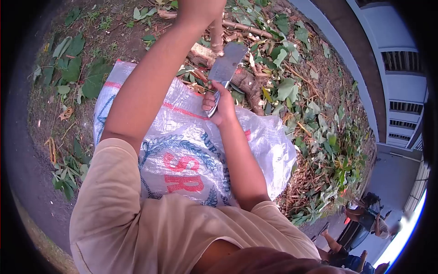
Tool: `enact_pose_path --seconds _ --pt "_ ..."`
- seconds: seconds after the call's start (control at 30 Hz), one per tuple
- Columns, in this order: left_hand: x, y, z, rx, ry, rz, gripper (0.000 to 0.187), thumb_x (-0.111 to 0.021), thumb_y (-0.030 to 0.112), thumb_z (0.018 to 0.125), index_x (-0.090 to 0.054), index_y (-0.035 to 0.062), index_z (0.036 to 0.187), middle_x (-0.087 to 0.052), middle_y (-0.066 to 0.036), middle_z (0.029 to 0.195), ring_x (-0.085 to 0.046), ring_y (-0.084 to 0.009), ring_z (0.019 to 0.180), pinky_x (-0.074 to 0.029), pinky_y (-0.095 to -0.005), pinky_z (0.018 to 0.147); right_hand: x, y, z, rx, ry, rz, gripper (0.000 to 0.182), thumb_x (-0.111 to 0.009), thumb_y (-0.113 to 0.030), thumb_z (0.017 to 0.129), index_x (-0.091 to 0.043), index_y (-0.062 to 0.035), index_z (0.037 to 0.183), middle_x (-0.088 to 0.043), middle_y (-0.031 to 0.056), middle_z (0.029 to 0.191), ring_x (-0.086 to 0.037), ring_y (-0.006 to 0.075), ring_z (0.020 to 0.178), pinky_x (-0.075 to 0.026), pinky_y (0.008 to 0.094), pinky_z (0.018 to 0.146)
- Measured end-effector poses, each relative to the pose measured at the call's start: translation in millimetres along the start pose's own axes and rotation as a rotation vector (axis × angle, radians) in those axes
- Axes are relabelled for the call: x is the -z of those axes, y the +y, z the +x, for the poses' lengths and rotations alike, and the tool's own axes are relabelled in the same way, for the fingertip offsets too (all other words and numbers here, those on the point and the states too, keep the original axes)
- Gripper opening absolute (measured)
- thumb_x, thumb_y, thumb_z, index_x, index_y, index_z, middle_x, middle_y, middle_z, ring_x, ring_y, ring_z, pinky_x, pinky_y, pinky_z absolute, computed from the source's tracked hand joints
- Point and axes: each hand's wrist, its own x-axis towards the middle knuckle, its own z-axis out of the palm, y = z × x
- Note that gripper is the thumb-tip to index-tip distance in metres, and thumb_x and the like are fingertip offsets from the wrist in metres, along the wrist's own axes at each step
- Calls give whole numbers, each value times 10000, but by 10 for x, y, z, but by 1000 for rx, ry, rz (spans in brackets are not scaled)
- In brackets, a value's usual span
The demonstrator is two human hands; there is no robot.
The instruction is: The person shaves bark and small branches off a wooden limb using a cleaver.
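My left hand [200, 10] is at the top edge of the view, partly cut off, closed around an upright stick [216, 36]. The stick's lower end, pale where cut, meets a chopped piece of wood [203, 53]. My right hand [221, 104] grips the metal handle of a cleaver [228, 63]. Its broad, stained blade points up and away from me, close beside the stick's lower end. Behind the blade lies a thick, rough brown log [248, 89]. Over my lap spreads a white woven plastic sack [182, 132] with red letters and blue print.
Cut leaves and wood chips [315, 150] cover the ground to the right. A thin branch [251, 30] lies beyond the log. Large green leaves [75, 64] lie at left on soil. A building wall [383, 182] stands at right, with people [372, 221] near it at lower right.
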Motion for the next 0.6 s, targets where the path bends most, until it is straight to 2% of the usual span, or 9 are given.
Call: enact_pose_path --seconds 0.03,0.13,0.2,0.3,0.37,0.4,0.47,0.53,0.6 --pt "-28 9 -38 -6 -10 -4 268 -770 223 968 -550 111 864 -491 66 622 -465 -55 470 -370 -253 437 -43 -1 -5 -41 -61 0 190 -607 -309 1029 -490 -171 970 -378 -47 649 -351 71 487 -283 247 445" --pt "-23 34 -149 24 -80 0 282 -791 239 956 -562 105 861 -509 71 629 -477 -46 496 -369 -244 462 -162 -33 -65 -14 -56 7 202 -590 -315 1041 -507 -161 939 -375 -59 622 -331 58 456 -280 229 423" --pt "22 -31 -107 -29 -81 89 340 -782 295 964 -559 99 798 -514 64 612 -485 -50 500 -377 -244 466 -165 -66 -87 5 -46 22 211 -590 -312 1045 -520 -156 922 -368 -60 605 -323 52 443 -280 232 413" --pt "31 -57 -3 24 -20 195 431 -753 371 982 -541 109 714 -507 59 593 -484 -61 492 -378 -256 460 -65 -307 -206 -30 -139 79 226 -611 -306 1042 -551 -146 895 -372 -55 594 -331 56 432 -280 225 404" --pt "94 -47 98 158 71 259 494 -729 433 990 -521 119 671 -494 58 580 -486 -73 483 -376 -265 456 -159 -517 -471 148 -121 57 219 -613 -309 1042 -556 -148 906 -376 -51 594 -339 60 431 -274 229 402" --pt "122 -56 118 155 85 263 494 -729 433 990 -521 119 671 -494 58 580 -486 -73 483 -376 -265 456 -243 -620 -637 321 -60 -34 211 -617 -324 1036 -527 -148 963 -381 -36 614 -340 79 451 -268 247 425" --pt "181 -80 131 121 136 74 503 -725 443 992 -513 126 664 -482 59 577 -477 -77 478 -373 -272 455 -346 -806 -868 676 -32 -64 230 -602 -307 1045 -469 -140 957 -387 -10 645 -360 83 500 -291 249 449" --pt "223 -138 139 90 148 128 500 -724 442 993 -512 124 671 -476 61 576 -472 -76 480 -373 -273 455 -417 -869 -869 1029 44 -52 248 -583 -299 1052 -438 -121 959 -392 7 664 -372 92 531 -324 261 467" --pt "163 -156 134 47 133 160 497 -723 440 994 -511 122 677 -470 62 576 -466 -74 482 -373 -273 455 -485 -616 -633 1230 17 64 234 -563 -258 1055 -429 -121 920 -405 15 666 -386 105 535 -335 264 486"
